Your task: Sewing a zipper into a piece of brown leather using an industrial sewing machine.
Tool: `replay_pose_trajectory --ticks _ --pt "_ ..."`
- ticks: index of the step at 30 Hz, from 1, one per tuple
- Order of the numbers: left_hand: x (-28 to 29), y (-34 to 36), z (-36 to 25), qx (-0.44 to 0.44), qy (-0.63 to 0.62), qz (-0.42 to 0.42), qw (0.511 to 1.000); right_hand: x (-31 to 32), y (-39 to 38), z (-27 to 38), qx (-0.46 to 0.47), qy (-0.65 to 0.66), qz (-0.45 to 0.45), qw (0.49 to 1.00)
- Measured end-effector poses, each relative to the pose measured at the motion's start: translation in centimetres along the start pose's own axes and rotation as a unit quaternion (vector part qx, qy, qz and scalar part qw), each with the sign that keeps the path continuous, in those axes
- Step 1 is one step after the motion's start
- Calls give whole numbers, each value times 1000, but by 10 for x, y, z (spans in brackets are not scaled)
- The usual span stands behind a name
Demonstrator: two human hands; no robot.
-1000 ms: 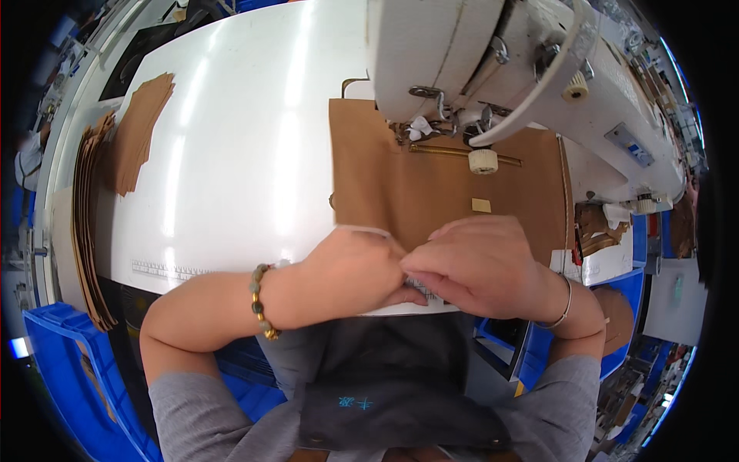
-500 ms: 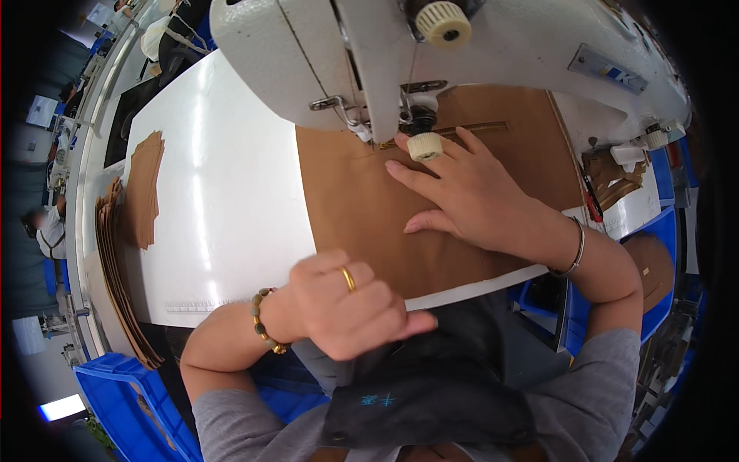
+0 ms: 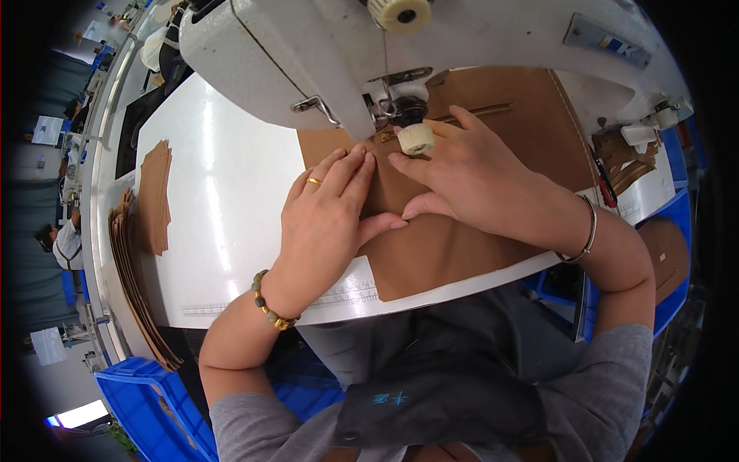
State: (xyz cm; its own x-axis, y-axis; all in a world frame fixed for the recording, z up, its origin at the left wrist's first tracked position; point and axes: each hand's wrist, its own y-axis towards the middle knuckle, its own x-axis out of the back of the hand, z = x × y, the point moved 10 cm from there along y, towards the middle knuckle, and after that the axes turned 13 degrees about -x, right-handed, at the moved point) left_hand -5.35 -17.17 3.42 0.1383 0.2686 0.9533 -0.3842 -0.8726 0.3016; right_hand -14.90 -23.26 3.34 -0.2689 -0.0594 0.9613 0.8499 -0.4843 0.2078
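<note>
A brown sheet of smooth material (image 3: 439,262), perhaps leather or fabric, lies on the white table under the head of a white sewing machine (image 3: 269,69). A long narrow slot (image 3: 481,110) is set in the sheet, running right from the needle area. My left hand (image 3: 323,212) lies flat on the sheet's left part, its fingers extended toward the presser area. Just right of it, my right hand (image 3: 469,177) also presses down on the sheet, fingers spread and the tips partly hidden behind a cream knob (image 3: 416,139). Both thumbs point toward each other and nearly touch.
Brown cut pieces (image 3: 154,200) are stacked on the table's left, beside a hanging bundle of brown pieces (image 3: 131,262). At the right are scissors with red handles (image 3: 606,185) and brown scraps (image 3: 627,158). Blue bins (image 3: 146,400) stand below. Another person (image 3: 68,242) sits far left.
My left hand, earlier raised and curled above the table's front edge, has come down flat onto the brown sheet. The sheet's lower left edge has shifted. My right hand stays near the needle.
</note>
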Motion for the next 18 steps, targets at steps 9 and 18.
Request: replay_pose_trajectory --ticks 9,18 --pt "0 8 5 -17 -10 -15 1000 -3 3 -4 2 -17 -42 999" --pt "1 10 6 -22 -3 -19 1000 -3 5 -8 -7 -8 -31 999"
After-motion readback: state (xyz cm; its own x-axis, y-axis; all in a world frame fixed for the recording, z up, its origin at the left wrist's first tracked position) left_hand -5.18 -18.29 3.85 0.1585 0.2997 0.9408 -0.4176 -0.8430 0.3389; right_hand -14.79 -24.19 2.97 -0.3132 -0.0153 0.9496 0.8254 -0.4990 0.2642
